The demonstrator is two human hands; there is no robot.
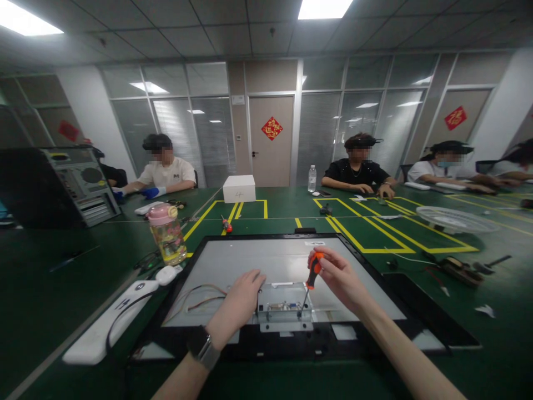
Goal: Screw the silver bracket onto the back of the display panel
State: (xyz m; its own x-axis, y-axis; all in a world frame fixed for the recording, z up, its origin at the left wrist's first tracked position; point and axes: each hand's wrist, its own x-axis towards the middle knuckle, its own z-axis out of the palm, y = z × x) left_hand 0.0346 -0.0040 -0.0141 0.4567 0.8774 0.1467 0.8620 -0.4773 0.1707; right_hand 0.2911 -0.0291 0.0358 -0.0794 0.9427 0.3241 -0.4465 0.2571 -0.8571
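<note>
Orange-black, bulbous-handled screwdriver (314, 271) tilts over boxy metal bracket (278, 294).

On the worktop (283, 222) there, the display panel (250, 255) has a bracket (285, 323) on its near half, a drinking bottle (167, 236) and computer case (79, 186) to its left, a box (239, 190) behind.

Across from me, a red diamond sign (272, 128) on the middle door (272, 161) carries gold characters, 招 among them; a second red diamond (456, 118), on the door to the right (478, 105), reads 福. I make out a handwritten 4 on the white box (239, 190). The dark marks on the white bar (104, 328) to my left I can't settle; the label (315, 243) on my panel (258, 256) is too small.
</note>
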